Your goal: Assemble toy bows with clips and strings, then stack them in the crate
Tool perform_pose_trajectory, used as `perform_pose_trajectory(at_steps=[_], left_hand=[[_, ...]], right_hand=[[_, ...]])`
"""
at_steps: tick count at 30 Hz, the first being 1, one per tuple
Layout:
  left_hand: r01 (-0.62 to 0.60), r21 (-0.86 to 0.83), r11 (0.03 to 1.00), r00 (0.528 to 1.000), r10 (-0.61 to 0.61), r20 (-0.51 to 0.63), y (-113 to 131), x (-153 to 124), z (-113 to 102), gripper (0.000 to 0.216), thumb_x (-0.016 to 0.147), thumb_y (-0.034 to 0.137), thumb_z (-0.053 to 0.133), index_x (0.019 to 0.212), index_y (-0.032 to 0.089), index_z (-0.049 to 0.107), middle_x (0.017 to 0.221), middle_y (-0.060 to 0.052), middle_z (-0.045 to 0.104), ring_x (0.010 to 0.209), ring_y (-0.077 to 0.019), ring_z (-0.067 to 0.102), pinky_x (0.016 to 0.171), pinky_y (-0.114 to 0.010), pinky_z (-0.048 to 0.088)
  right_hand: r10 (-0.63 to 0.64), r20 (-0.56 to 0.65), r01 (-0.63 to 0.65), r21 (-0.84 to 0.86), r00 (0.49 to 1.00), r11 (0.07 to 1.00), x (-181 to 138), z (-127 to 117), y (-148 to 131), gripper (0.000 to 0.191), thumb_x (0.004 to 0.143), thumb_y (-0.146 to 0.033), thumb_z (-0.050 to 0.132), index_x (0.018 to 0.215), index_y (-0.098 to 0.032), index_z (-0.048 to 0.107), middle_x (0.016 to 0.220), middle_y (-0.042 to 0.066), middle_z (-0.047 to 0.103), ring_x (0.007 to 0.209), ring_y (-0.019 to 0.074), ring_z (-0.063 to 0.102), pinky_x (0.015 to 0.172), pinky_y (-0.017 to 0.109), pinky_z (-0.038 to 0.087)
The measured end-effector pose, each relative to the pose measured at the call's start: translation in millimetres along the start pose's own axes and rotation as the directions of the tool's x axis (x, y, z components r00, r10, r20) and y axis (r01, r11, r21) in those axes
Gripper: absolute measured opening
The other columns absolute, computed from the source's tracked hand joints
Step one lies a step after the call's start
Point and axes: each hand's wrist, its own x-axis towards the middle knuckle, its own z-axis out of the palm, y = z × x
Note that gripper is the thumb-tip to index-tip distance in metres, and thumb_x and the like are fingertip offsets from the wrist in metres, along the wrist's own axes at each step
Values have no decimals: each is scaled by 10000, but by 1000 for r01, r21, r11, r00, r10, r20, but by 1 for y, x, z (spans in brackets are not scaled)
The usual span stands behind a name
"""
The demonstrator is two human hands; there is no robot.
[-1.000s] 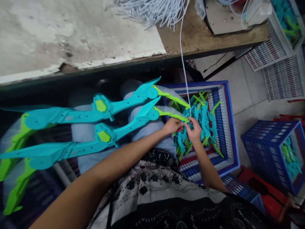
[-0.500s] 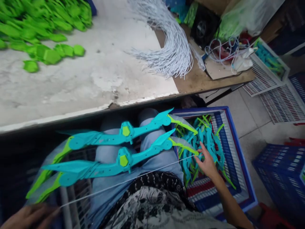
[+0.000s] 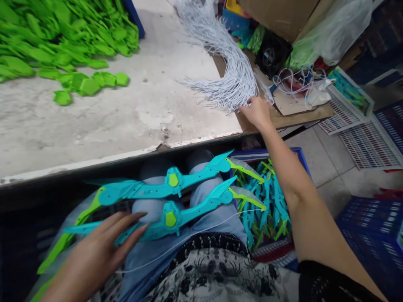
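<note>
Two turquoise toy bows with lime-green tips lie side by side across my lap: a farther bow and a nearer bow. From the nearer bow's right tip a white string runs slackly toward the lower left, where my forearm hides its end. My left hand is over the left part of the nearer bow, thumb and fingers apart; whether it touches the bow is unclear. On the table, my right hand pinches at the near edge of a thick bundle of white strings.
Lime-green plastic parts are heaped on the table at the upper left. A blue crate full of more bows stands right of my legs. Behind the strings are a black fan and tangled tubing. White crates stand at the right.
My right hand has left the nearer bow's right tip and reached up to the string bundle. My left hand has let go of the string, now slack, and come over the nearer bow.
</note>
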Motion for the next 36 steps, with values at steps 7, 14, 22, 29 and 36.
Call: perform_pose_trajectory(at_steps=[7, 14, 22, 29, 36], left_hand=[[-191, -67, 979, 880, 201, 430, 71, 54, 62, 371, 917, 389, 414, 1051, 205, 706, 1012, -117, 714, 965, -297, 654, 900, -472, 456], [-5, -355, 935, 893, 164, 419, 75, 51, 56, 389, 884, 454, 448, 982, 187, 714, 1035, -108, 707, 975, -258, 655, 879, -370, 511], [436, -675, 596, 799, 89, 594, 179, 150, 114, 240, 824, 258, 582, 992, 145, 711, 1084, -91, 712, 996, -211, 647, 932, -341, 487], [792, -516, 326, 502, 131, 855, 206, 189, 184, 48, 767, 56, 651, 788, 95, 670, 697, -52, 689, 625, -125, 640, 690, -267, 530], [812, -514, 276, 454, 252, 854, 209, 189, 207, 49, 796, 61, 639, 823, 87, 672, 688, -59, 699, 628, -130, 662, 641, -239, 548]], right_hand=[[-120, 47, 112, 151, 992, 982, -5, -10, 34, 303, 861, -352, 578, 853, -61, 662, 950, 97, 676, 967, 237, 648, 836, 401, 477], [121, 598, -502, 524, 792, 688, -167, -66, 70, 314, 584, -391, 824, 702, -129, 696, 525, -10, 627, 443, 91, 530, 433, 219, 425], [531, 175, -514, 610, 829, 602, -287, -28, 95, 255, 643, -420, 758, 722, -180, 726, 590, 1, 664, 508, 122, 549, 508, 264, 467], [382, 9, -343, 460, 924, 819, -294, -12, 93, 223, 788, -397, 633, 747, -196, 720, 729, 36, 705, 671, 174, 632, 647, 311, 512], [339, 34, -324, 394, 940, 860, -297, -18, 95, 192, 811, -360, 622, 753, -201, 714, 738, 30, 699, 647, 163, 614, 622, 295, 493]])
